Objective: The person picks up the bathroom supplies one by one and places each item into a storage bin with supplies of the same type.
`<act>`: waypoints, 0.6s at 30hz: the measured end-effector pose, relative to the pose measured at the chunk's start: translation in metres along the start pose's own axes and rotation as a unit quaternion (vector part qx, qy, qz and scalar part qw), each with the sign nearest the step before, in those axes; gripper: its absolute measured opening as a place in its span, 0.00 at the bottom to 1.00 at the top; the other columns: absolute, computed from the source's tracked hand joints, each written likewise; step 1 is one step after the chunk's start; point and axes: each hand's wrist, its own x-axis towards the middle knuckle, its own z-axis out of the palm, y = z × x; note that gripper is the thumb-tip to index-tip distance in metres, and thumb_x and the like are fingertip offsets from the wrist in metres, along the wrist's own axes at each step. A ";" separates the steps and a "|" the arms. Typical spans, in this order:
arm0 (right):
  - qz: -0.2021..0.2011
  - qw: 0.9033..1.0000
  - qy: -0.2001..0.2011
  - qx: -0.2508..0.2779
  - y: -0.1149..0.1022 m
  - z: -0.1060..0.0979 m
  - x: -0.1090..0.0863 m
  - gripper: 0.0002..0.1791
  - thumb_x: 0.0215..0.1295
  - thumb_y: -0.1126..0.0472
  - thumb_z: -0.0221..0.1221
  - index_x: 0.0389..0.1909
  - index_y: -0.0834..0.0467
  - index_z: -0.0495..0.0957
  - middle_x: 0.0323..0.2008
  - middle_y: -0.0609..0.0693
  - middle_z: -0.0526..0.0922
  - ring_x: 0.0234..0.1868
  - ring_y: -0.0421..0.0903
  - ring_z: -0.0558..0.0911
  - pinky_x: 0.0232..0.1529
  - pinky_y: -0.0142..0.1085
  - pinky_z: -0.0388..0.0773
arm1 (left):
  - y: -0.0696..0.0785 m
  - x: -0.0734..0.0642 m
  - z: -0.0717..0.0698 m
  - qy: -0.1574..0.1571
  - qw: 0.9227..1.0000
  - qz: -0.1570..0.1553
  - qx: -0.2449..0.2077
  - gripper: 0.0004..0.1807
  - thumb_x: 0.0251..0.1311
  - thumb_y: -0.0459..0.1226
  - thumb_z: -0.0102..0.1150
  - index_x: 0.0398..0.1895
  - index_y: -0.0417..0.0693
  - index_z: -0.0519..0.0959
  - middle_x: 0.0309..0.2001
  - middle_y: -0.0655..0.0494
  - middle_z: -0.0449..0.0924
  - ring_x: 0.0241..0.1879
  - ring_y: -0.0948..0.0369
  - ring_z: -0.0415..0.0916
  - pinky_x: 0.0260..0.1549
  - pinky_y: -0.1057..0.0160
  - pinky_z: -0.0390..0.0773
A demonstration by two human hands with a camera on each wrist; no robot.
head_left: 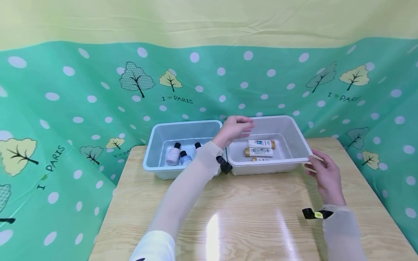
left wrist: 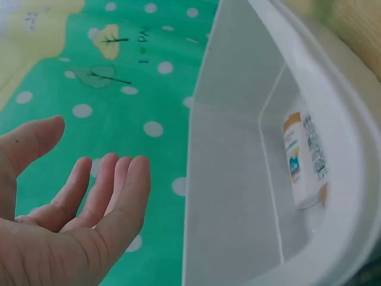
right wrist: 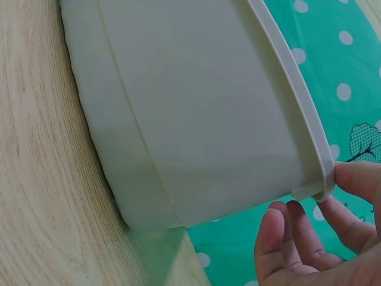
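Note:
My right hand (head_left: 326, 177) pinches the near right corner of a white plastic bin (head_left: 267, 162) by its rim. In the right wrist view, the thumb lies on the rim's outer edge and a fingertip (right wrist: 333, 208) sits beneath it. My left hand (head_left: 233, 129) hovers over the same bin's left side, its fingers loosely bent and holding nothing. Inside that bin lie white tubes with gold caps: one at the back (head_left: 259, 144), one in the middle (head_left: 260, 152), and a third (head_left: 261, 159) partly covered by the front wall.
A second, pale blue bin (head_left: 163, 169) stands directly left, holding a pink bottle (head_left: 172, 156), a blue bottle (head_left: 185, 159) and another black-capped bottle (head_left: 197, 145) partly behind my left arm. Both bins rest on a wooden table (head_left: 254, 203). A green dotted curtain (head_left: 209, 83) hangs behind.

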 end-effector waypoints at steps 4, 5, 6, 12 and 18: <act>0.011 1.000 0.010 -0.006 -0.001 0.000 -0.001 0.28 0.56 0.56 0.64 0.59 0.54 0.71 0.45 0.50 0.73 0.33 0.43 0.80 0.32 0.33 0.80 | -0.003 -0.023 -0.007 -0.013 1.000 0.022 -0.006 0.16 0.52 0.38 0.66 0.45 0.45 0.80 0.42 0.55 0.80 0.41 0.60 0.78 0.39 0.62 0.79; 0.012 1.000 0.014 -0.007 -0.002 -0.001 -0.002 0.28 0.56 0.55 0.64 0.59 0.54 0.71 0.45 0.49 0.73 0.33 0.43 0.79 0.31 0.33 0.80 | -0.004 -0.028 -0.009 -0.017 0.999 0.027 -0.008 0.17 0.52 0.38 0.66 0.46 0.44 0.79 0.42 0.54 0.80 0.41 0.59 0.78 0.40 0.61 0.79; 0.012 1.000 0.018 -0.009 -0.002 -0.001 -0.002 0.28 0.56 0.55 0.64 0.58 0.55 0.71 0.45 0.49 0.73 0.33 0.43 0.79 0.31 0.33 0.80 | -0.005 -0.034 -0.010 -0.020 0.999 0.032 -0.010 0.16 0.53 0.37 0.66 0.46 0.44 0.79 0.42 0.54 0.80 0.42 0.59 0.78 0.40 0.61 0.79; 0.012 0.999 0.042 -0.016 -0.002 -0.006 -0.008 0.26 0.58 0.53 0.63 0.55 0.57 0.70 0.42 0.50 0.72 0.31 0.43 0.77 0.29 0.32 0.80 | -0.019 -0.070 -0.024 -0.032 0.998 0.062 -0.008 0.17 0.52 0.38 0.66 0.46 0.45 0.78 0.44 0.51 0.79 0.45 0.55 0.77 0.42 0.60 0.78; -0.006 1.000 0.026 0.006 -0.002 -0.004 -0.028 0.21 0.59 0.56 0.62 0.49 0.63 0.72 0.38 0.52 0.73 0.32 0.45 0.77 0.30 0.33 0.80 | -0.042 -0.110 -0.038 -0.045 0.995 0.083 0.032 0.19 0.52 0.41 0.66 0.47 0.46 0.78 0.43 0.50 0.80 0.43 0.53 0.78 0.43 0.56 0.77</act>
